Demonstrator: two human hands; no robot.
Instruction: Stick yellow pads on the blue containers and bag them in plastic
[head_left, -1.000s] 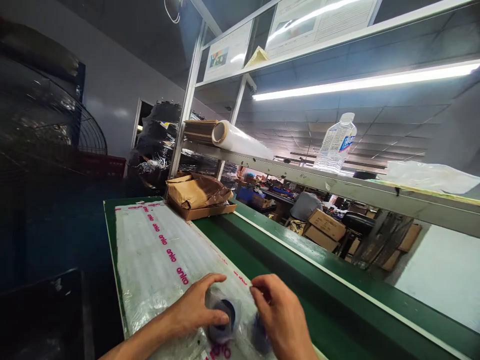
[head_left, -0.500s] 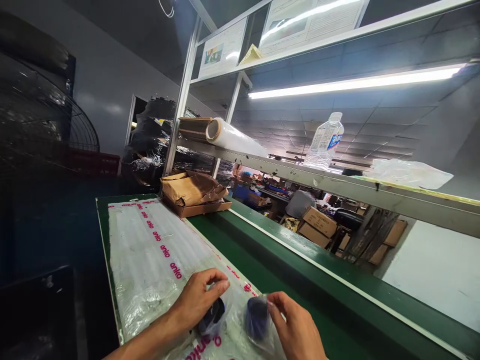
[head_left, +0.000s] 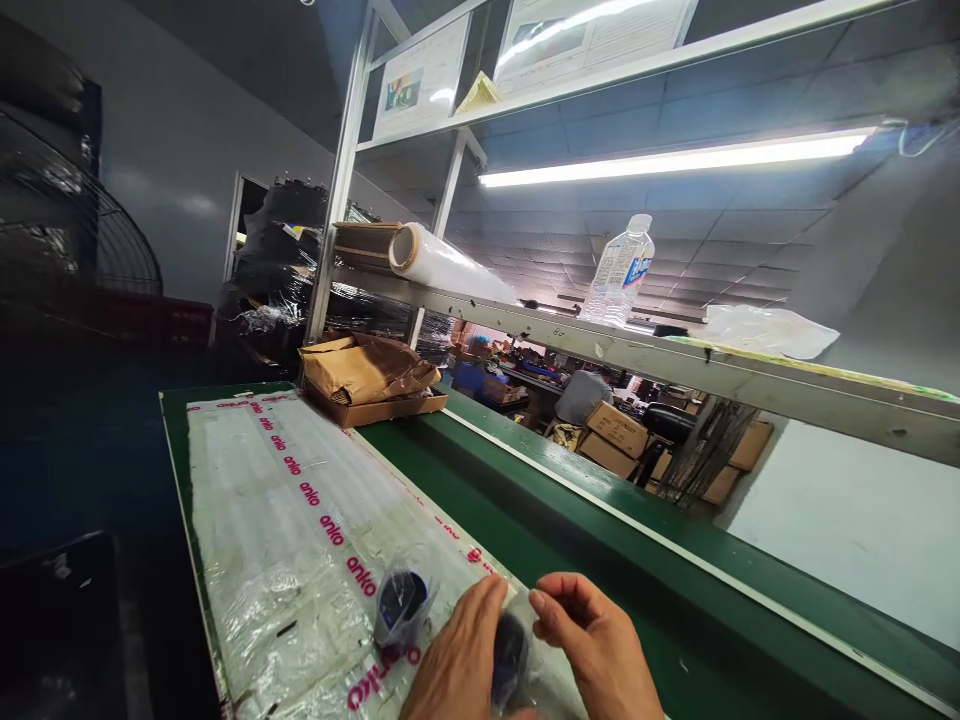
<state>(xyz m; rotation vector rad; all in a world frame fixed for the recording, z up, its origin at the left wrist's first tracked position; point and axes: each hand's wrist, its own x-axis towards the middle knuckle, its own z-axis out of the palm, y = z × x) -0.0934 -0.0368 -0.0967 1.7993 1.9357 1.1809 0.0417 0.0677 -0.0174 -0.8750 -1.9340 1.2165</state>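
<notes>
My left hand [head_left: 457,655] is pressed against the left side of a dark blue, round object in a clear plastic bag [head_left: 511,660]; its thumb is mostly hidden. At that bag's right edge, the thumb and forefinger of my right hand [head_left: 600,640] pinch the clear film. A second dark blue object in a clear bag [head_left: 403,600] stands to the left, apart from both hands. Beneath lies a white plastic sheet [head_left: 247,500] with pink "anko" lettering, covering part of the green bench. What exactly the blue objects are, I cannot make out.
An open carton [head_left: 397,408] with brown paper [head_left: 367,368] sits at the bench's far end. On the shelf above are a roll of clear film [head_left: 450,265], a plastic bottle [head_left: 621,272] and a crumpled plastic bag [head_left: 769,330]. The green belt [head_left: 570,545] runs alongside.
My left hand has left the left bagged object and moved right to the other one, which my right hand still holds by its bag. The view has shifted slightly right.
</notes>
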